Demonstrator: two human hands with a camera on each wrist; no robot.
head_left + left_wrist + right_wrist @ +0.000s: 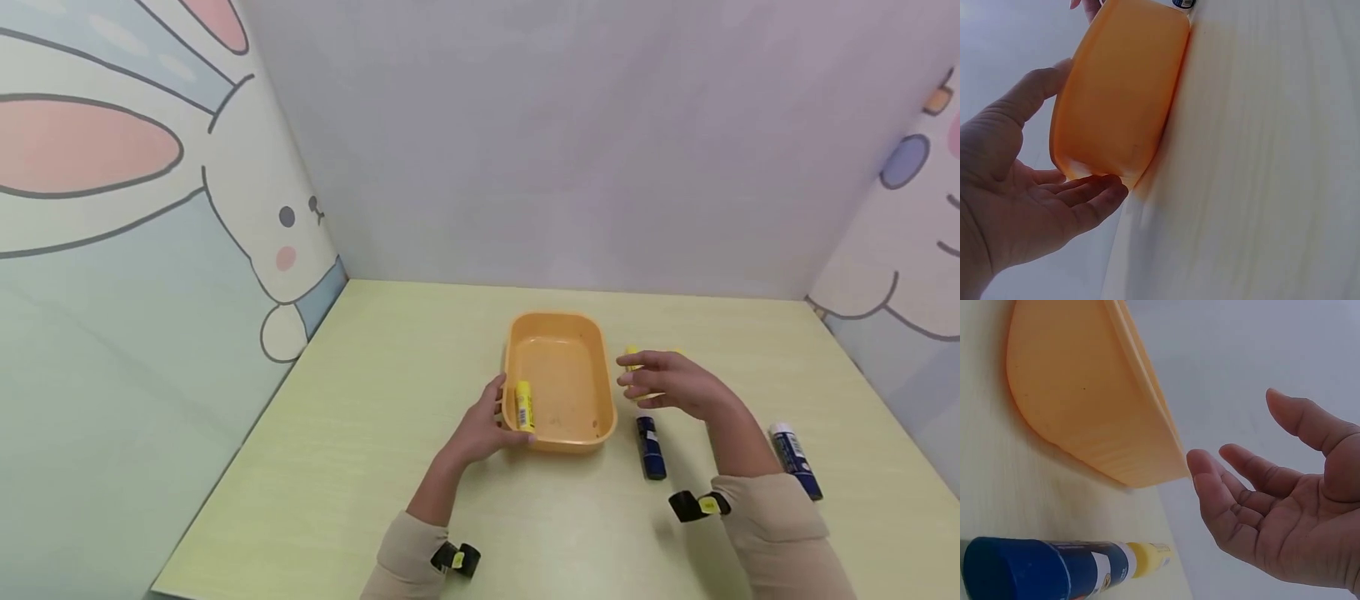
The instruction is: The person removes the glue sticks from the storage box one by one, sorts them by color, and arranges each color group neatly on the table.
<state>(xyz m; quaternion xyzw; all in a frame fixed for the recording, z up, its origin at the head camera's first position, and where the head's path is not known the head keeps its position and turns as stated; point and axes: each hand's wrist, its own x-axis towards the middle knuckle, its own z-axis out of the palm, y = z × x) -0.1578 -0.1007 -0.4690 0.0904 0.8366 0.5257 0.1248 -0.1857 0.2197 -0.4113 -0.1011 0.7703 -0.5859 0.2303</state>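
Observation:
An orange plastic tray (558, 442) stands on the table. My left hand (480, 427) grips its near left corner, thumb on the front rim and fingers against the side; the left wrist view shows the fingers touching the tray's outer wall (1122, 87). Inside, along the left wall, lies a yellow glue stick (524, 407). Off the tray's right side, my right hand (675, 385) hovers with loosely bent fingers, holding nothing. Partly behind it is another yellow glue stick (632, 351). Nearer me lies a dark blue glue stick (651, 448), also close up in the right wrist view.
Farther right, a dark blue glue stick with a white cap (797, 461) lies near the right forearm. A bit of another yellow object (679, 352) peeks out behind the right hand. Walls with cartoon animals (255, 192) border the pale table (337, 467).

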